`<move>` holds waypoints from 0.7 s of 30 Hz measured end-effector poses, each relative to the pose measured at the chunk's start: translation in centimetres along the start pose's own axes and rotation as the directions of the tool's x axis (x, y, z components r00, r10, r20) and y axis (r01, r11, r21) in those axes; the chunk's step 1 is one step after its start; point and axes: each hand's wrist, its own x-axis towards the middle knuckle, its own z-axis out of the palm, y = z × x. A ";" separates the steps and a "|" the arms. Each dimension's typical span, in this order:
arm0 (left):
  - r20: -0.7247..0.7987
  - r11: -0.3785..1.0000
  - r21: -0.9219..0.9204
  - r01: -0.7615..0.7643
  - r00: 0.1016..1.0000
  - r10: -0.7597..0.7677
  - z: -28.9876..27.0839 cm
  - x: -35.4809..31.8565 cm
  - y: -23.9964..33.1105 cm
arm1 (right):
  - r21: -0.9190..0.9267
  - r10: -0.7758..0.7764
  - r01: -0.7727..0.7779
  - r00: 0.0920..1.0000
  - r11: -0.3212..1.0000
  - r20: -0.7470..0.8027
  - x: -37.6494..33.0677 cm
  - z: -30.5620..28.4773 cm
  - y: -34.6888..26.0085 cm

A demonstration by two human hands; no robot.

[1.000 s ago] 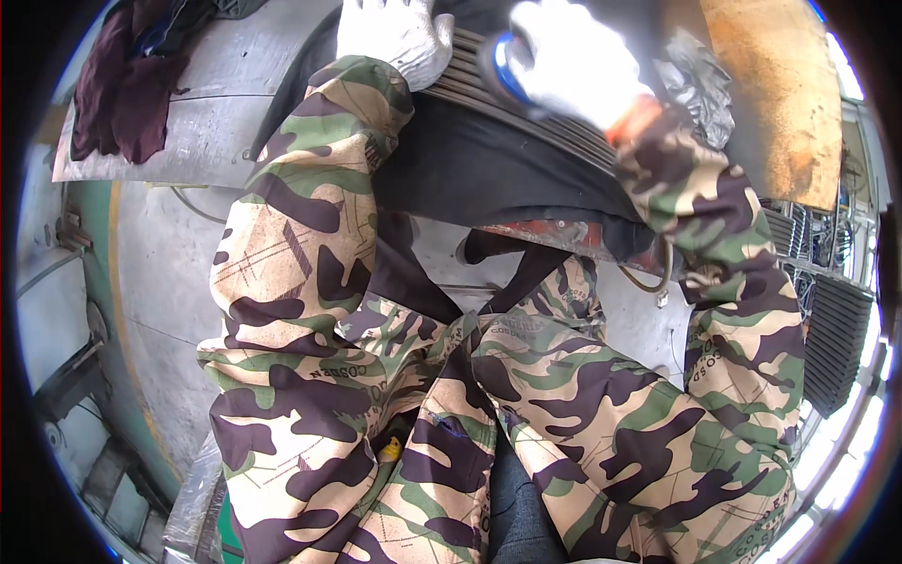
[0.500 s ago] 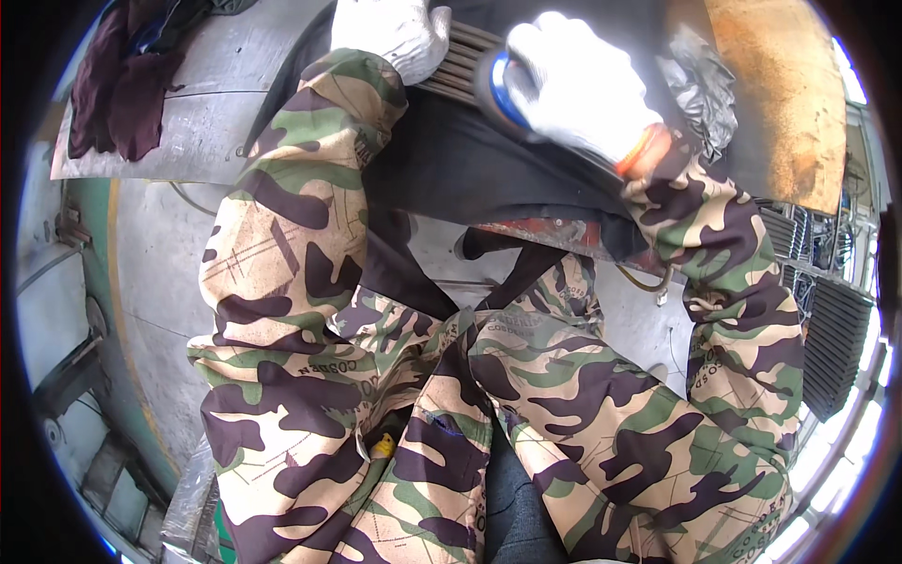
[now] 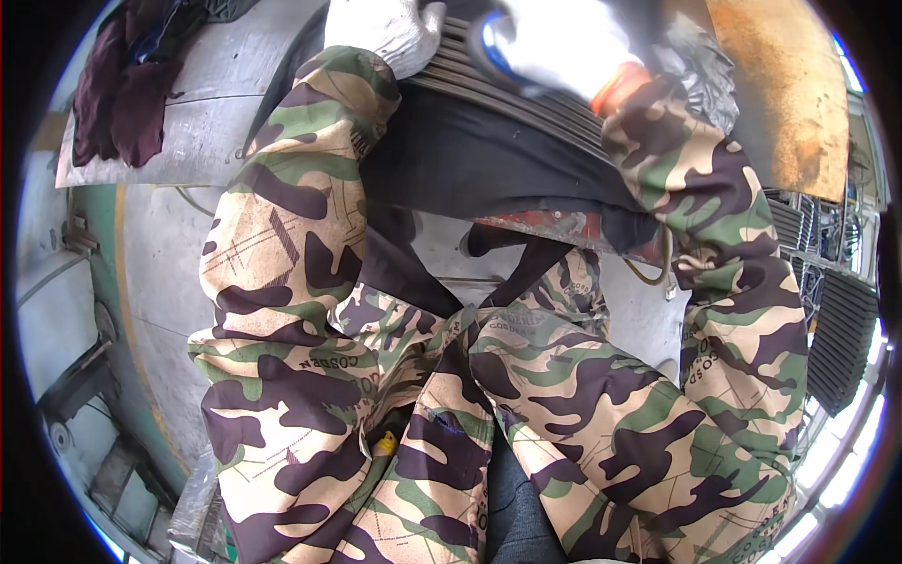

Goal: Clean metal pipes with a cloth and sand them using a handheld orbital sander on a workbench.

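Note:
At the top of the view, my left hand (image 3: pixel 383 36), in a white glove, rests against the left end of a dark ribbed metal piece (image 3: pixel 526 105) made of long parallel bars. Its fingers curl at that end, partly cut off by the upper edge. My right hand (image 3: pixel 567 45), also in a white glove with an orange cuff, is closed on a round dark tool with a blue rim (image 3: pixel 492 45). That tool lies against the bars; glare and motion blur hide its exact kind. A black cloth (image 3: pixel 470 160) spreads beneath the metal piece.
A crumpled grey sheet (image 3: pixel 700 75) lies right of my right hand, beside a rusty brown board (image 3: pixel 785 103). Dark red cloth (image 3: pixel 122 113) lies on the metal tabletop (image 3: pixel 211 122) at left. Stacked ribbed pieces (image 3: pixel 839 343) stand at far right. A red-painted edge (image 3: pixel 564 226) shows below the cloth.
My right hand and the blue-rimmed tool have moved up and left along the bars, uncovering more of the metal piece. My left hand has shifted slightly up and left.

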 end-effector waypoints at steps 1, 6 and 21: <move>-0.014 0.999 -0.020 -0.029 0.999 0.029 -0.2 -0.2 -0.1 | -0.020 0.024 -0.024 1.000 1.000 0.005 0.4 0.3 0.5; -0.096 0.990 0.009 -0.140 0.985 0.141 -0.6 -1.4 -0.3 | 0.019 -0.040 0.042 0.997 0.999 -0.069 -1.7 0.2 0.9; -0.122 0.995 0.063 0.079 0.990 -0.071 0.8 0.6 0.8 | 0.019 -0.114 0.116 0.992 0.993 -0.055 -1.6 -1.2 -0.2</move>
